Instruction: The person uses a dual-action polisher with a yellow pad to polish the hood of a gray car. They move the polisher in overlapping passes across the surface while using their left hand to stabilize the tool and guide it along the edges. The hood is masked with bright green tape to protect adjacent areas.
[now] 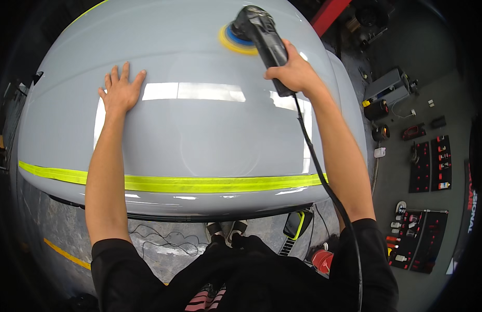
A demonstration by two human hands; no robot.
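Note:
A black corded polisher (265,42) is gripped round its body by my right hand (295,72), at the far right of a glossy grey car hood (199,125). Its yellow foam pad (240,48), under a blue backing plate, lies against the paint and looks blurred. My left hand (120,92) rests flat on the hood's left side with fingers spread. From the polisher's rear a black cord (324,166) runs down over my right arm. Bright yellow-green masking tape (220,184) crosses the hood's near edge.
Loose cables (168,240) lie on the grey floor by my feet. A red bucket (322,260) and a black case with a yellow-green strip (298,224) stand near right. Black wall racks (419,167) hold bottles and tools at right. A red post (329,16) rises behind.

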